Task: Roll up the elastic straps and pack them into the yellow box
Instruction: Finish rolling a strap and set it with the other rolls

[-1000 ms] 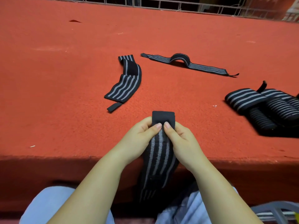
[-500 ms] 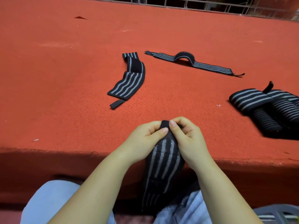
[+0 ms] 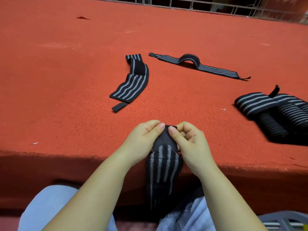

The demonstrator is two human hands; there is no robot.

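Your left hand (image 3: 143, 140) and right hand (image 3: 190, 144) sit close together at the near edge of the bench (image 3: 66, 80), both pinching the black end of a striped strap (image 3: 164, 165) between thumb and curled fingers. The rest of that strap hangs down over the bench edge toward your lap. The bench is covered in rough red-orange felt, with a few specks of lint on it. Farther out lies a curved strap (image 3: 131, 82), partly folded on itself, and beyond it to the right a long strap (image 3: 196, 64) lies flat with one hump in its middle. Rolled straps (image 3: 273, 112) are bunched at the right edge. A metal railing (image 3: 200, 4) runs along the far side of the bench.
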